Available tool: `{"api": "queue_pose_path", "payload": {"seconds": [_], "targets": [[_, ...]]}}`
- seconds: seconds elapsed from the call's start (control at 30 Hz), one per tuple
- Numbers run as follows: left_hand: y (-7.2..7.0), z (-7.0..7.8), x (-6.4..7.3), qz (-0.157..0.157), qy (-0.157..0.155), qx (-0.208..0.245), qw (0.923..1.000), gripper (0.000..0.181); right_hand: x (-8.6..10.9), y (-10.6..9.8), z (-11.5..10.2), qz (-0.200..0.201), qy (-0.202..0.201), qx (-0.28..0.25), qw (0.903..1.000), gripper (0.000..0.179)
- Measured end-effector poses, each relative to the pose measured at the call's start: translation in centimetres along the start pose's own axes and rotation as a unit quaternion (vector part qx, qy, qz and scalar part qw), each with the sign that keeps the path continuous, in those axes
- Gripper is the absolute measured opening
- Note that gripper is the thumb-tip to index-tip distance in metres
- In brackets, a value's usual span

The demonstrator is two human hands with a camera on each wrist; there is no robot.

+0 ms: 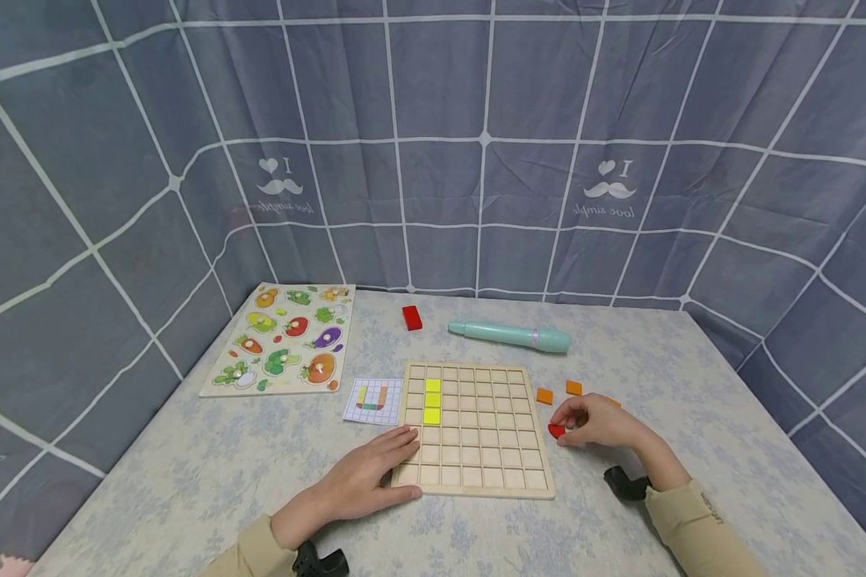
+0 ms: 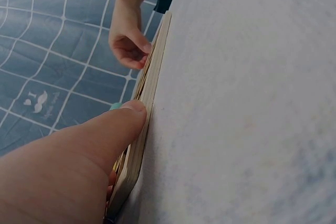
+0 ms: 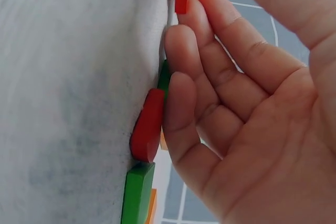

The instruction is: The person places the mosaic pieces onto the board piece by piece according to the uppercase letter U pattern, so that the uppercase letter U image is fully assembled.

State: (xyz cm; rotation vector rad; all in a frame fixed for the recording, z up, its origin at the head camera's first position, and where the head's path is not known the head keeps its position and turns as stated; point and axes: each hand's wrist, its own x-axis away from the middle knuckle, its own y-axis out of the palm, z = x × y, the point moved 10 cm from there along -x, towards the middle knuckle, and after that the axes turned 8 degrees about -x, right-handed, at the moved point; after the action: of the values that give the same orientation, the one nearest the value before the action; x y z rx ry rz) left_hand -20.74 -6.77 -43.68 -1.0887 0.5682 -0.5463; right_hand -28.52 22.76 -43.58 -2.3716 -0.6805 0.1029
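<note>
A square wooden grid board [image 1: 471, 479] lies in front of me, with yellow square tiles [image 1: 432, 401] in one of its columns. My left hand [image 1: 357, 478] rests on the board's near left corner, fingers extended over the side and thumb [image 2: 134, 114] against the front edge. Beyond the board's right side, my right hand [image 1: 600, 422] pinches a small red tile with a rounded edge [image 1: 556, 431] between thumb and fingertips, close over the table. The right wrist view shows another red rounded tile [image 3: 147, 127] and a green tile [image 3: 137, 192] beside the curled fingers.
Orange tiles [image 1: 544, 396] lie near the right hand. A pattern card [image 1: 374, 401] touches the board's left side. Farther back are a vegetable puzzle board [image 1: 281, 340], a red block [image 1: 412, 318] and a turquoise pen-shaped thing [image 1: 508, 335]. A tiled-pattern curtain [image 1: 440, 184] surrounds the table.
</note>
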Motion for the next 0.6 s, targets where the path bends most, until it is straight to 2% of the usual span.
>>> {"api": "queue_pose_path", "payload": {"seconds": [0.3, 0.6], "targets": [[-0.1, 0.1, 0.1, -0.002, -0.003, 0.0, 1.0, 0.069, -0.1, -0.3, -0.6, -0.003, -0.001, 0.002, 1.0, 0.023], [-0.1, 0.2, 0.0, 0.007, 0.004, -0.004, 1.0, 0.068, -0.5, -0.8, -1.9, 0.014, -0.013, 0.006, 0.9998, 0.025]]}}
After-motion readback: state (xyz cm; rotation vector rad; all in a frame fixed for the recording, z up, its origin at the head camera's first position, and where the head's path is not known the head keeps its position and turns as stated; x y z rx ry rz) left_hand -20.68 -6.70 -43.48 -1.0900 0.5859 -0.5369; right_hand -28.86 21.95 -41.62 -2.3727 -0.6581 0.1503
